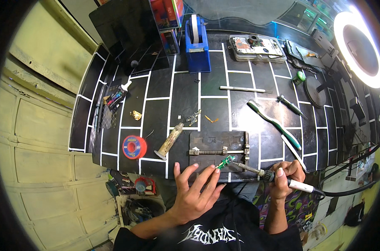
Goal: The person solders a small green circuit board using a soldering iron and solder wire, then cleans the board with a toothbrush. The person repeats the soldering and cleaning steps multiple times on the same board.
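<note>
A small green circuit board (226, 162) sits at an angle over the dark repair fixture (204, 142), which has a metal rod and clamp. Fingertips of my left hand (196, 196) pinch the board's near end, while its other fingers spread out to the left. My right hand (284, 179) is wrapped around a soldering iron (298, 185) with a white handle. The iron's metal tip points left and reaches the board's right end; whether it touches cannot be made out. Beyond my left hand lies a syringe (172, 140) of yellowish paste.
On the black table lie a red solder spool (134, 147), a green toothbrush (275, 123), a pen-like tool (244, 89) and small scraps. A blue tape dispenser (198, 50), an opened device (257, 47) and a bright ring light (360, 49) stand behind. The iron's cable (351, 191) runs right.
</note>
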Tool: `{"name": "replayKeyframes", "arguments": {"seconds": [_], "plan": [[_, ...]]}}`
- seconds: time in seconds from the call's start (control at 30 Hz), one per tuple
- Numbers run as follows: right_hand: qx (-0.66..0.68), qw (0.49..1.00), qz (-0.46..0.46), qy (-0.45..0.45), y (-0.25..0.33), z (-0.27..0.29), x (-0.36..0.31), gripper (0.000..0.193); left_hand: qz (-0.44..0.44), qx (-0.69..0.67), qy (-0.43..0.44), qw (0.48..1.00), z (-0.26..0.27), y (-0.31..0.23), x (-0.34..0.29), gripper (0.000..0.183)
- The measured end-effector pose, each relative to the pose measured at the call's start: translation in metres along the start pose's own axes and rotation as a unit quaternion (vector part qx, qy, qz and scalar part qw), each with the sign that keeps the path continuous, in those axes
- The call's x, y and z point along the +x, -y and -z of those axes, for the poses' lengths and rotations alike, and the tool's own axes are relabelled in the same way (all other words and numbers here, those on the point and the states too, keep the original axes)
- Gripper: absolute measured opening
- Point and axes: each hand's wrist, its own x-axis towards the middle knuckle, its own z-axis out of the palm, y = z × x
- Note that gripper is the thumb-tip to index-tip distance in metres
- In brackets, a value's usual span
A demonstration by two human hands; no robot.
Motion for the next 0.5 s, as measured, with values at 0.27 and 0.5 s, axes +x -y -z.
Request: {"name": "replayKeyframes", "arguments": {"seconds": [0.27, 0.5], "plan": [[-0.04, 0.994, 0.097, 0.036, -0.005, -0.004, -0.015, 0.027, -0.023, 0.007, -0.003, 1.0, -0.004, 0.003, 0.002, 0.047], [-0.053, 0.983, 0.15, 0.089, -0.007, -0.008, -0.009, 0.027, -0.028, 0.016, 0.003, 0.999, -0.007, 0.003, 0.0, 0.05]]}}
